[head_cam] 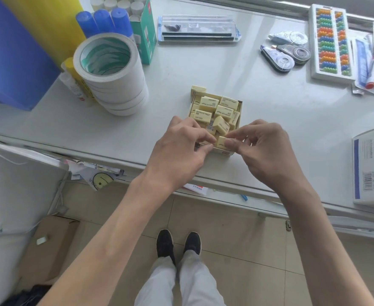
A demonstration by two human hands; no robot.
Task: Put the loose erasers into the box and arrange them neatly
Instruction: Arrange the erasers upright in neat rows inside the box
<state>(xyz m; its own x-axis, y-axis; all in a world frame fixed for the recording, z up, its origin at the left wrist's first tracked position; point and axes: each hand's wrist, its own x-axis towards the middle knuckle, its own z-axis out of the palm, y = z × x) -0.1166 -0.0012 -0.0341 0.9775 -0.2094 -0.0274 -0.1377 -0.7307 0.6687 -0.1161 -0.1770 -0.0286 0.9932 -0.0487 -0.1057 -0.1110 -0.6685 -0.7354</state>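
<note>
The box sits near the front edge of the worktop, roughly midway along it, and it is nearly full of pale yellow erasers. Those at the back lie fairly flat in rows. Those toward the front are tipped and stacked at odd angles. A small yellow piece lies just behind the box, touching its back wall; whether it is a loose eraser or a flap of the box is unclear.

Both hands work at the front of the box. The right hand pinches one eraser between thumb and forefinger at the front row, the other fingers curled loosely. The left hand has its fingers curled at the box's front left corner, thumb and forefinger drawn together on something there. I cannot tell if that is the box wall or another eraser.

These erasers look light, small and slightly rubbery, so they should grip well and will not break. Their wrappers may be smoother than the rubber. A pinch across the two long sides seems best, as it lets each one be turned flat and pushed into its row. The box is probably thin card, so it likely needs steadying while the erasers are pressed in.
</note>
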